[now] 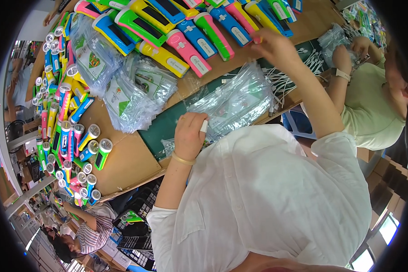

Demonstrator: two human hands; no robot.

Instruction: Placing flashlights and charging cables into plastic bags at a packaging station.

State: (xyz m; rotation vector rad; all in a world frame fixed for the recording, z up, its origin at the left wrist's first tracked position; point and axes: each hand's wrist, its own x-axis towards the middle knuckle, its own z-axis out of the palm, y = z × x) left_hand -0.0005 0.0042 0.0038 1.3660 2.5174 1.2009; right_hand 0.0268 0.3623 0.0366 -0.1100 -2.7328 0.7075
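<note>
The left hand (pixel 189 138) is grasping a small white piece (pixel 204 126) with curled fingers at the near side of the worktop (pixel 122 170); the fingers are hiding part of the piece, and its kind is not showing. The right hand (pixel 279 49) is bending over the near edge of the torch pile (pixel 188 47). Its fingertips are overlapping a pink-and-yellow end, but the view is not showing whether they are gripping it. The upper picture edge is cutting off the pile. Clear bags (pixel 240 99) are lying between the hands, glare obscuring their contents. White cables (pixel 299 69) are lying in a tangle just right of these bags, the right forearm covering some. Printed bags (pixel 127 97) are overlapping to the left. At far right, a co-worker's hands (pixel 342 59) are partly concealing a clear plastic bundle (pixel 332 41).
</note>
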